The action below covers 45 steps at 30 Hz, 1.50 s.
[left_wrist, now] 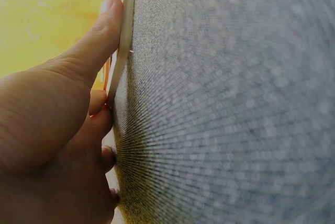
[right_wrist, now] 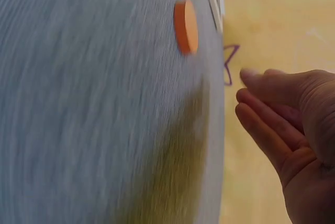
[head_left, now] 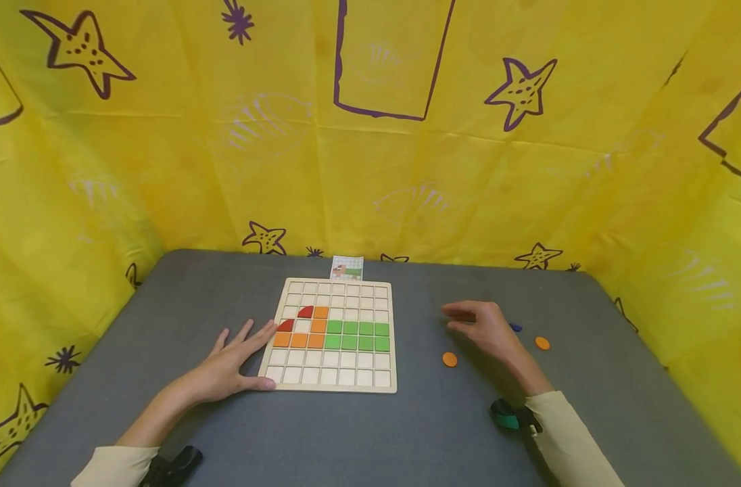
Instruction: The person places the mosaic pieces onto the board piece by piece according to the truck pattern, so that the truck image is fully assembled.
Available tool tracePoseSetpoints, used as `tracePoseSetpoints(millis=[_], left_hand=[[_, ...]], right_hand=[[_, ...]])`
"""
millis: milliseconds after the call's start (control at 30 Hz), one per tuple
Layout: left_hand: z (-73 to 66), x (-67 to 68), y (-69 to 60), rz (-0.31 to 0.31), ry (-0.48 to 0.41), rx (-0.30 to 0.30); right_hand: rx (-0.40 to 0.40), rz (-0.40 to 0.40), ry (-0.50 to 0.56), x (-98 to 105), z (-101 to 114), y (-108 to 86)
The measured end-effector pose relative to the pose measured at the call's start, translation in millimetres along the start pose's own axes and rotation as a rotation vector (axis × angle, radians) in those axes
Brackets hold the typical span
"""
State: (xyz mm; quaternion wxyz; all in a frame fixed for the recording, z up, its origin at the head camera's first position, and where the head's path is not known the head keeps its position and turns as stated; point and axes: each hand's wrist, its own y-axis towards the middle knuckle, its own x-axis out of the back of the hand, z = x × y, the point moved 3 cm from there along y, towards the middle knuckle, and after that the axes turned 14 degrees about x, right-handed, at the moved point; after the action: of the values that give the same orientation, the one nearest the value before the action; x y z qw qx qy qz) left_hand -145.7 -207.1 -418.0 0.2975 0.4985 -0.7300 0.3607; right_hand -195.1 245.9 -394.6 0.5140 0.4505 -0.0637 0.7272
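Observation:
A square wooden grid board (head_left: 330, 389) lies on the table, holding a pattern of green square tiles (head_left: 366, 329), orange square tiles (head_left: 299, 340) and two red quarter-round pieces (head_left: 305, 312). My left hand (head_left: 227, 368) spreads its fingers along the board's left side, thumb at the near corner and index finger at the edge. To the right of the board, my right hand (head_left: 483, 329) hovers over the table with fingers slightly bent. No piece shows between its thumb and fingers in the right wrist view. Closest to it lies an orange disc (head_left: 449, 359).
A small picture card (head_left: 347, 268) with a coloured grid pattern lies behind the board. Another orange disc (head_left: 542, 343) lies farther right, and a blue piece (head_left: 515, 327) is partly hidden behind the right wrist. Yellow patterned cloth (head_left: 407, 162) hangs around the grey table (head_left: 346, 439).

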Motion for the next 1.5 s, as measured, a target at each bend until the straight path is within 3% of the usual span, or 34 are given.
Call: tracePoseSetpoints(millis=[533, 700, 867, 1033, 1200, 1500], left_hand=[[0.6, -1.6, 1.4, 0.01, 0.001, 0.015], [0.1, -1.2, 1.3, 0.011, 0.003, 0.022], [-0.3, -1.8, 1.6, 0.019, -0.007, 0.029], [0.2, -1.7, 1.4, 0.012, -0.006, 0.028], [0.4, -1.1, 1.3, 0.012, -0.01, 0.034], [0.0, 0.0, 0.4, 0.004, -0.005, 0.024]], right_hand=[[0.003, -0.078, -0.213, 51, -41, -42.5], [-0.088, -0.121, -0.228, 70, -61, -58.1], [-0.226, -0.094, -0.175, 82, -73, -68.6], [-0.244, -0.066, -0.189, 85, -77, -71.0], [-0.226, -0.033, -0.181, 83, -73, -69.0], [-0.02, -0.02, -0.222, 70, -61, -58.3]])
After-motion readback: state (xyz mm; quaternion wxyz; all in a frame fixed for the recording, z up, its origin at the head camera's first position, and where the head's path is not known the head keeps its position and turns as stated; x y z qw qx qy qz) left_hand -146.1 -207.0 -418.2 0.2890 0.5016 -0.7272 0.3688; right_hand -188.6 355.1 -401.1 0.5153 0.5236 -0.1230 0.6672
